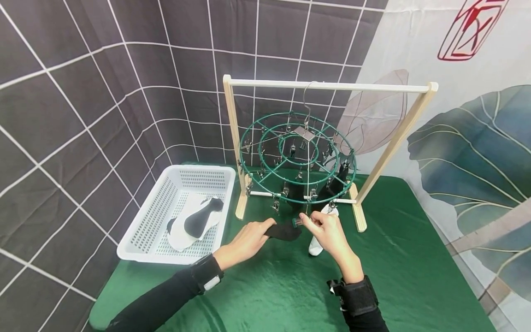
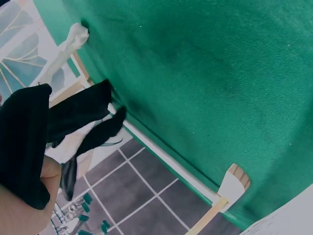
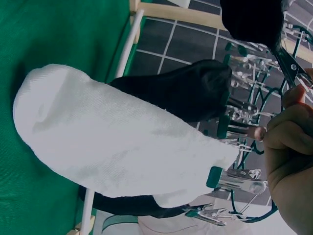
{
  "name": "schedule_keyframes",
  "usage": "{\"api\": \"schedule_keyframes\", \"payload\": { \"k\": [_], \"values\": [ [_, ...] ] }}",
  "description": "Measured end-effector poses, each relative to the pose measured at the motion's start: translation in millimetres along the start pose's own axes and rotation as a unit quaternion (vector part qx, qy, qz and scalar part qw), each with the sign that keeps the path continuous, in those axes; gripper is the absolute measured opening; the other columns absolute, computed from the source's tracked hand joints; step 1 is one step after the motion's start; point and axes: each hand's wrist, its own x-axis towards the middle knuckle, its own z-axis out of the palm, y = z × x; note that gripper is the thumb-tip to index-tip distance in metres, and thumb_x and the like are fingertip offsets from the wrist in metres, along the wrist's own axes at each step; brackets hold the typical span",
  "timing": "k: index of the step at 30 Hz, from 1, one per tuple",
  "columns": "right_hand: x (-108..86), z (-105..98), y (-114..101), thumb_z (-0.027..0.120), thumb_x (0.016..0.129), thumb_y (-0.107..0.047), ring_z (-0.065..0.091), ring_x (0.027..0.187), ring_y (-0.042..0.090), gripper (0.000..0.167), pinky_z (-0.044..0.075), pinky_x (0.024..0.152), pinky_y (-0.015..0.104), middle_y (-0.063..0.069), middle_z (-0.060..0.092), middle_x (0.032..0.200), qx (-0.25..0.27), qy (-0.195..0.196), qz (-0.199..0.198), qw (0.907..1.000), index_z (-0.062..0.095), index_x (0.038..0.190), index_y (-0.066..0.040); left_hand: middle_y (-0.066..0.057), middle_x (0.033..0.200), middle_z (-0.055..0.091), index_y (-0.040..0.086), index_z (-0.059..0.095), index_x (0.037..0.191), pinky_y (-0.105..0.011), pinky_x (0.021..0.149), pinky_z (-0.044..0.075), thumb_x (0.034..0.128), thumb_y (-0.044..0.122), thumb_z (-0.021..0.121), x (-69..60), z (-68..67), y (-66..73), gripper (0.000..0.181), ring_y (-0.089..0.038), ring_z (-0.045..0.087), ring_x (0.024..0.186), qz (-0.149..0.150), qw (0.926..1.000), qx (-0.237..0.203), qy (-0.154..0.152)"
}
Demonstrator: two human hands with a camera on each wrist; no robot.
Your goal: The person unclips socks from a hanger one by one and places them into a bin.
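My left hand [image 1: 249,240] grips a black sock [image 1: 284,231] just below the front of a round green clip hanger [image 1: 304,133]. In the left wrist view that sock [image 2: 22,142] covers part of the fingers. My right hand [image 1: 329,230] pinches a metal clip [image 1: 297,222] of the hanger at the sock's right end. Seen from the right wrist, the clip [image 3: 289,66] meets the edge of the black sock [image 3: 252,22]; whether its jaws bite the cloth I cannot tell. A white sock [image 3: 122,137] hangs from a neighbouring clip, near the right hand.
The hanger hooks onto a white rail [image 1: 352,86] with wooden legs. Black socks [image 3: 181,90] hang farther back on it. To the left, a white basket [image 1: 174,261] holds white-and-grey socks [image 1: 201,221]. Green cloth [image 1: 265,286] covers the table.
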Motion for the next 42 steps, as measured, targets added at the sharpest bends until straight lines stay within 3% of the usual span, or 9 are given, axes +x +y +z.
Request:
{"api": "schedule_keyframes", "payload": {
  "k": [11, 19, 24, 28, 31, 34, 37, 40, 42],
  "values": [
    [-1.5, -4, 6, 0.067, 0.085, -0.007, 0.017, 0.048, -0.002, 0.045, 0.014, 0.045, 0.018, -0.014, 0.020, 0.055, 0.009, 0.015, -0.033, 0.9993, 0.036, 0.055, -0.018, -0.005, 0.085, 0.068, 0.014, 0.057, 0.106, -0.035, 0.060, 0.051, 0.0860, 0.003, 0.063, 5.2, -25.4, -4.6, 0.024, -0.022, 0.067, 0.076, -0.026, 0.9988, 0.039, -0.016],
    [-4.5, -9, 8, 0.067, 0.086, -0.007, 0.015, 0.049, -0.003, 0.046, 0.013, 0.044, 0.017, -0.017, 0.018, 0.057, 0.020, 0.001, -0.013, 0.9997, 0.035, 0.055, -0.018, -0.009, 0.081, 0.067, 0.011, 0.055, 0.106, -0.038, 0.057, 0.050, 0.0897, 0.008, 0.061, 12.2, -71.3, -12.3, 0.018, -0.027, 0.065, 0.072, -0.082, 0.9938, 0.073, -0.011],
    [-3.6, -11, 7, 0.067, 0.086, -0.008, 0.015, 0.049, -0.002, 0.046, 0.014, 0.045, 0.018, -0.017, 0.018, 0.057, 0.026, -0.014, -0.002, 0.9996, 0.036, 0.055, -0.018, -0.005, 0.073, 0.058, 0.004, 0.047, 0.120, -0.027, 0.047, 0.044, 0.0996, 0.010, 0.043, 10.6, -100.5, -29.8, 0.022, -0.017, 0.056, 0.058, -0.144, 0.9837, 0.093, -0.055],
    [-2.4, -13, 6, 0.067, 0.088, -0.011, 0.015, 0.048, -0.002, 0.046, 0.015, 0.045, 0.019, -0.017, 0.018, 0.056, 0.030, -0.029, 0.017, 0.9990, 0.036, 0.055, -0.018, -0.012, 0.079, 0.059, -0.007, 0.031, 0.141, -0.025, 0.045, 0.043, 0.0996, 0.008, 0.039, 8.9, -114.2, -59.2, 0.045, -0.017, 0.055, 0.057, -0.210, 0.9664, 0.105, -0.104],
    [-2.1, -13, 5, 0.067, 0.088, -0.013, 0.014, 0.047, -0.001, 0.047, 0.015, 0.046, 0.020, -0.017, 0.017, 0.056, 0.028, -0.036, 0.032, 0.9985, 0.035, 0.055, -0.018, -0.025, 0.096, 0.062, -0.013, 0.021, 0.143, -0.032, 0.054, 0.051, 0.0972, 0.007, 0.042, 6.8, -115.9, -88.7, 0.054, -0.027, 0.063, 0.070, -0.241, 0.9521, 0.133, -0.133],
    [-2.1, -12, 5, 0.067, 0.089, -0.015, 0.014, 0.048, -0.001, 0.047, 0.015, 0.047, 0.020, -0.017, 0.017, 0.056, 0.024, -0.041, 0.039, 0.9981, 0.035, 0.055, -0.018, -0.032, 0.109, 0.059, -0.017, 0.018, 0.141, -0.042, 0.070, 0.054, 0.0974, 0.011, 0.043, 0.1, -111.4, -117.9, 0.057, -0.037, 0.064, 0.087, -0.268, 0.9390, 0.141, -0.162],
    [-2.4, -10, 4, 0.067, 0.089, -0.016, 0.013, 0.048, -0.001, 0.047, 0.015, 0.047, 0.019, -0.016, 0.017, 0.056, 0.022, -0.041, 0.037, 0.9983, 0.034, 0.055, -0.018, -0.032, 0.109, 0.058, -0.017, 0.012, 0.142, -0.047, 0.079, 0.051, 0.0968, 0.013, 0.044, -10.1, -102.7, -137.9, 0.063, -0.038, 0.063, 0.091, -0.310, 0.9154, 0.136, -0.217],
    [-2.4, -8, 3, 0.067, 0.088, -0.015, 0.013, 0.049, -0.001, 0.047, 0.015, 0.048, 0.020, -0.016, 0.016, 0.057, 0.023, -0.037, 0.032, 0.9985, 0.034, 0.055, -0.017, -0.031, 0.107, 0.058, -0.017, 0.010, 0.142, -0.048, 0.081, 0.050, 0.0965, 0.012, 0.038, -20.1, -92.0, -147.6, 0.061, -0.037, 0.062, 0.089, -0.340, 0.8937, 0.130, -0.262],
    [-2.2, -8, 3, 0.067, 0.088, -0.015, 0.013, 0.049, -0.001, 0.047, 0.014, 0.048, 0.020, -0.016, 0.016, 0.057, 0.023, -0.036, 0.031, 0.9986, 0.034, 0.055, -0.017, -0.029, 0.105, 0.058, -0.015, 0.013, 0.143, -0.047, 0.080, 0.049, 0.0985, 0.016, 0.032, -25.8, -83.7, -150.0, 0.057, -0.035, 0.061, 0.087, -0.359, 0.8854, 0.121, -0.269]
  ]
}}
